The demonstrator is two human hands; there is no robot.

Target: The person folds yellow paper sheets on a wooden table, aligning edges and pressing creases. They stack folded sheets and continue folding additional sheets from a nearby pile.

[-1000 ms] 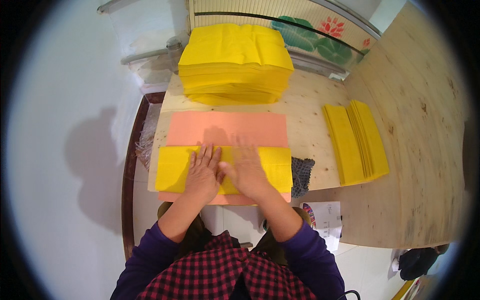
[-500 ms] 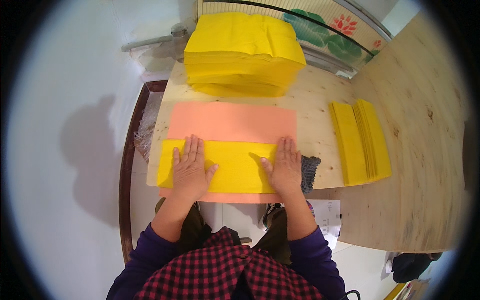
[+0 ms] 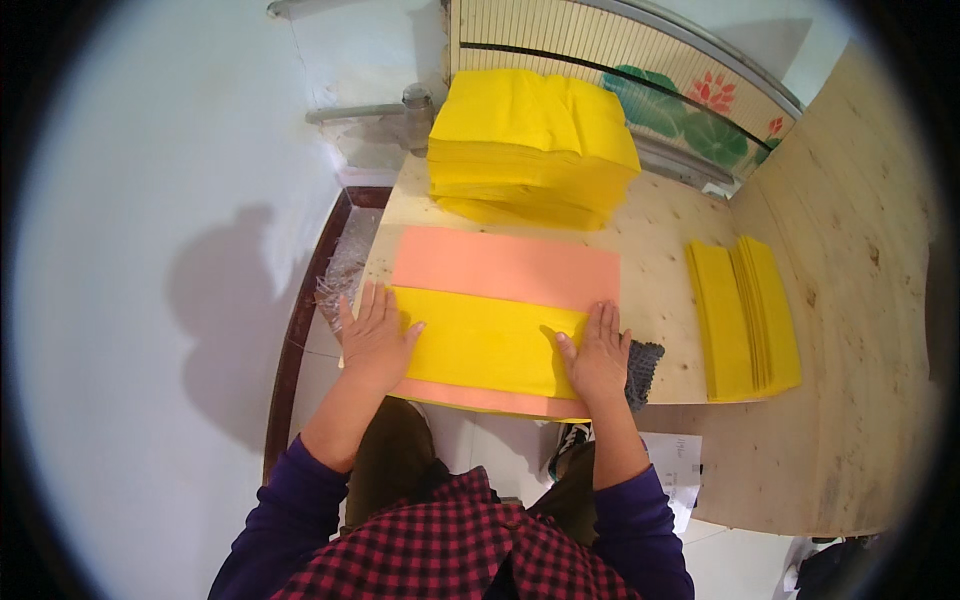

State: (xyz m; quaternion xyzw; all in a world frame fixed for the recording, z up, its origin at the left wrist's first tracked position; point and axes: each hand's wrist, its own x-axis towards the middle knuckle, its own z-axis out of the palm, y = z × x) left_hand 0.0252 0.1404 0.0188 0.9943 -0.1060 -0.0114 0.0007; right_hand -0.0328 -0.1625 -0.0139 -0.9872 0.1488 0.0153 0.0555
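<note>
A folded yellow sheet [image 3: 480,345], paper or thin cloth, lies as a long strip across a salmon-pink sheet [image 3: 510,265]. Pink shows beyond the strip's far edge and as a thin band along its near edge. My left hand [image 3: 378,345] rests palm down over the strip's left end, fingers stretched and thumb spread to the right. At the right end, my right hand [image 3: 602,360] lies flat with its fingers pointing away and its thumb on the yellow. Next to it, a dark grey knitted cloth [image 3: 644,370] sticks out to the right.
A tall stack of yellow sheets [image 3: 530,150] stands at the back of the wooden table [image 3: 660,240]. Folded yellow sheets [image 3: 745,320] sit at the right, by an upright wooden board [image 3: 850,270]. A glass jar [image 3: 417,115] is behind, and a white paper [image 3: 675,470] hangs below the edge.
My left hand has slid outward to the strip's left end. My right hand stays by the right end. The whole view has shifted, so everything appears further right and lower.
</note>
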